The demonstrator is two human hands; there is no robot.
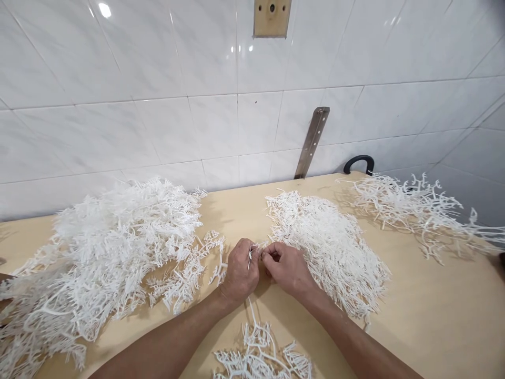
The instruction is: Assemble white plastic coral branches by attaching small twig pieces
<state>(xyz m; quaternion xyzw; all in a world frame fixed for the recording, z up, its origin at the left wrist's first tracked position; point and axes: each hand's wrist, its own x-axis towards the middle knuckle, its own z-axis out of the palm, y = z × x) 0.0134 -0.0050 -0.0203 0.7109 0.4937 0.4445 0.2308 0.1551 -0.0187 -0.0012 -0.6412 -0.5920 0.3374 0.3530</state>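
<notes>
Head view: left hand (240, 268) grips white sprig (258, 339), spread at bottom centre of frame; right hand (288, 266) pinched just beside, contents hard to tell. Large heap (130, 247) left, smaller pile (331, 247) right of centre.

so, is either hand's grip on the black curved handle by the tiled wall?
No, the left hand and right hand are close together by thin white strands, well short of the black curved handle.
</notes>
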